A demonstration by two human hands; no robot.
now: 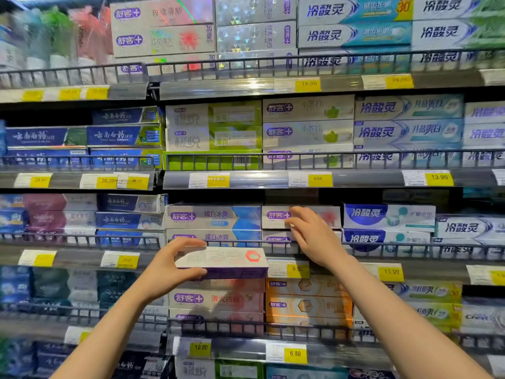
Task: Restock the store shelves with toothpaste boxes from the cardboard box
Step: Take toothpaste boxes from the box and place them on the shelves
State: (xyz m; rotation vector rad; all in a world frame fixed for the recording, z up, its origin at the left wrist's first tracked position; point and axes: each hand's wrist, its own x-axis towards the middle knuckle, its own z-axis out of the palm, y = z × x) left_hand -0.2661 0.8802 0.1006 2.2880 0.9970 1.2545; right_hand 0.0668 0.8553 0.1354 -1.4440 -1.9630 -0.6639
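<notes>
Left hand (pixel 166 272) grip clamps one end of a long white-and-purple cardboard toothpaste box (pixel 222 262), held level just in front of the wire-railed shelf (pixel 246 243). Right hand (pixel 314 236), fingers loosely spread, holds nothing and touches a shelved white box with red burst (pixel 326 216). Likely light, rigid, crushable: hold by the long edges.
</notes>
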